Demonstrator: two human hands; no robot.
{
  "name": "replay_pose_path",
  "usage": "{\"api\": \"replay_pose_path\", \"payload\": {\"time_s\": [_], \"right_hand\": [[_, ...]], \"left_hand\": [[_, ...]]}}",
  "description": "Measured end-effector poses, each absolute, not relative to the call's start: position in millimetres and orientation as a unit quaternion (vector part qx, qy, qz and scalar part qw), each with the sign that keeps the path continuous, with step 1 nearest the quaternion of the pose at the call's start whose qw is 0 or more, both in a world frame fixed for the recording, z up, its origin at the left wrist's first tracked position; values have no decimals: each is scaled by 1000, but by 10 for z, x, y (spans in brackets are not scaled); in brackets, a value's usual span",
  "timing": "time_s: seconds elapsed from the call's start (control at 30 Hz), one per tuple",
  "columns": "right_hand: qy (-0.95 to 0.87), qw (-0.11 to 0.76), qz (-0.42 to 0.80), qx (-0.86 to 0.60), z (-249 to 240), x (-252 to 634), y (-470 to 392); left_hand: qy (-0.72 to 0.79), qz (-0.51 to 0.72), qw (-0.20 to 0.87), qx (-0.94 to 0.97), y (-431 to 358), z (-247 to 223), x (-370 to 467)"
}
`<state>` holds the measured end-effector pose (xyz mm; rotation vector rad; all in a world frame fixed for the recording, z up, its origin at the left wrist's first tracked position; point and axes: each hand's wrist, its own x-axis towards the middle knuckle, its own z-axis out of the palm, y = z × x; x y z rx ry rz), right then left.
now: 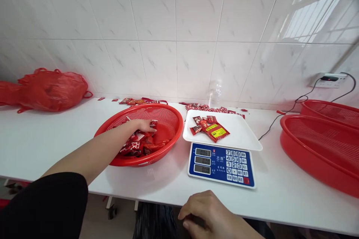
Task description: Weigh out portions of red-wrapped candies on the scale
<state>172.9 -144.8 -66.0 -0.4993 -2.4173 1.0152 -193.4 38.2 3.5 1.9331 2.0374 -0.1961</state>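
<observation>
My left hand [146, 125] reaches into a red plastic basket [179, 119], its fingers closed on a small red packet [153, 123] at their tips. Beneath that hand lie more red packets [134, 146], some with white patterns. My right hand [206, 209] hovers at the table's front edge, below the scale; its fingers curl loosely, with a gap to the thumb and nothing visible between them. On the white pan [241, 130] of a blue digital scale [221, 165] rest several small red packets [196, 129] and a larger red-and-yellow pouch [215, 131]. The top display reads about 0.063.
Loose red packets [207, 108] lie along the wall behind the basket and scale. A tied red plastic bag [53, 89] sits far left. More red baskets [308, 149] stand at right. A black cable [295, 101] runs from the wall socket [329, 80] towards the scale.
</observation>
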Motion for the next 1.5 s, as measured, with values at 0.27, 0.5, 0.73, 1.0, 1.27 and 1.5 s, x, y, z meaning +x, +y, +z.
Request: {"api": "replay_pose_path", "payload": {"time_s": [0.27, 0.5, 0.73, 1.0, 1.27, 1.5], "right_hand": [[-847, 216, 417, -248, -1046, 1747, -1373], [-825, 214, 447, -272, -980, 1760, -1395], [-826, 247, 433, -263, -1000, 1753, -1411], [-854, 356, 332, -180, -750, 1916, -1169], [-816, 300, 132, -475, 108, 1985, 101], [-824, 113, 145, -536, 27, 1609, 671]], "left_hand": [[654, 28, 287, 699, 354, 281, -1644], [676, -116, 187, 704, 299, 177, -1477], [590, -103, 214, 772, 220, 120, -1350], [625, 196, 115, 746, -303, 598, -908], [337, 526, -195, 756, -849, -126, -271], [209, 519, -218, 800, -675, -614, -124]]}}
